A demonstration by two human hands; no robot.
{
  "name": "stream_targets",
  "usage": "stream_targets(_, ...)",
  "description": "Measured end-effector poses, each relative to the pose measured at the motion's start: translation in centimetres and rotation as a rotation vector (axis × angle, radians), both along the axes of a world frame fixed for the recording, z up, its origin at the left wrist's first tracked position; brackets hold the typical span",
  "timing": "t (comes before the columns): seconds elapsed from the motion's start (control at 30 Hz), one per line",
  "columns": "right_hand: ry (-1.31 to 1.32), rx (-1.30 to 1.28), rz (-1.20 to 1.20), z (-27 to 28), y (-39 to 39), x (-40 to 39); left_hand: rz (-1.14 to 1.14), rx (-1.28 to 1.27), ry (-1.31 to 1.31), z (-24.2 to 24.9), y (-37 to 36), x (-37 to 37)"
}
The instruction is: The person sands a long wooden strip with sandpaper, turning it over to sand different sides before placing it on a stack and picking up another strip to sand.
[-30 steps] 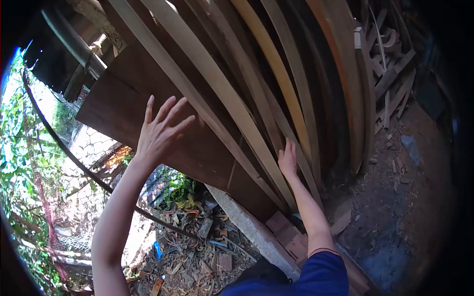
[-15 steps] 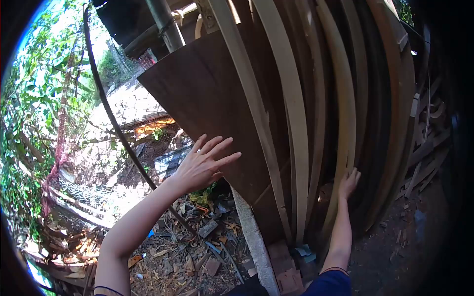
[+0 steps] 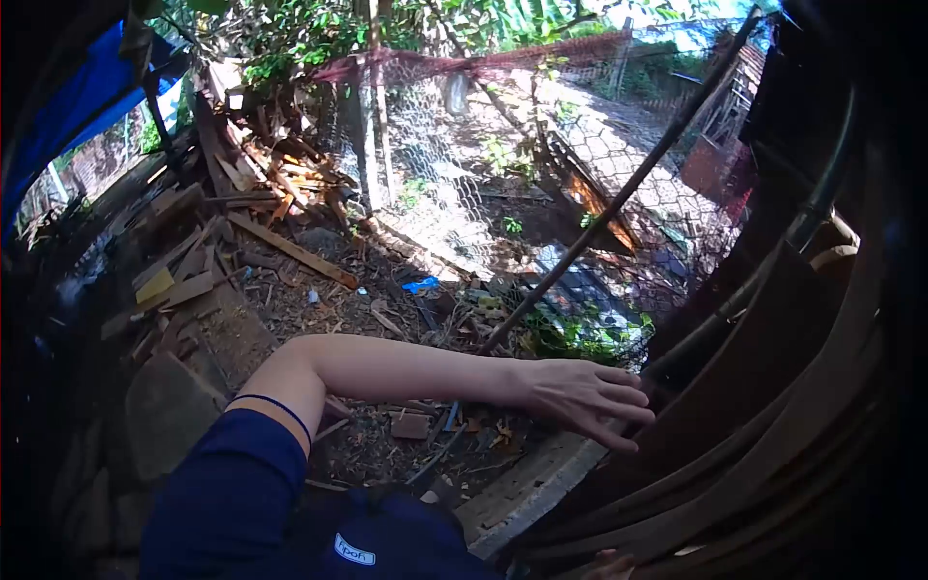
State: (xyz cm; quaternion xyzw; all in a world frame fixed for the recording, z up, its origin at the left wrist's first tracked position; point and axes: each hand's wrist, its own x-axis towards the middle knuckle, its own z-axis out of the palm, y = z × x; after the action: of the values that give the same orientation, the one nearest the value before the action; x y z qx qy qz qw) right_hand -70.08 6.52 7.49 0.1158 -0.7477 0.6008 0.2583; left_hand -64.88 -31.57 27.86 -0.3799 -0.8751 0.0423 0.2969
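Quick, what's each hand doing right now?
Left hand: open, fingers spread, nothing held.
Right hand: barely in view at the bottom edge; can't tell if open or holding anything.

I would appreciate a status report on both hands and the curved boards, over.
Left hand open near curved boards, nothing visibly held. Right hand barely in view at bottom edge, grip unclear. Slanting pole beyond left forearm.

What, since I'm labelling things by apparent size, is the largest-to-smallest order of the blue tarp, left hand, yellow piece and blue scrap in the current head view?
Blue tarp, cut off by the view's dark edge
Left hand
Yellow piece
Blue scrap
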Motion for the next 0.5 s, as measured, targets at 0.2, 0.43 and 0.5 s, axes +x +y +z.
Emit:
stream_targets(0.2, 0.108, 0.246, 0.63, 7.7, -14.5, 7.0, 0.113, -0.099, 0.232, 3.9, 1.3, 15.4)
stream_targets(0.43, -0.303, 0.376, 1.52, 14.7, -23.1, 23.1, 0.856, -0.299, 0.134, 3.8, -0.3, 34.2)
stream_targets(0.5, -0.278, 0.538, 1.659, 14.4, -24.5, 26.5, 0.973, -0.365, 0.135, 4.7, 0.3, 41.3)
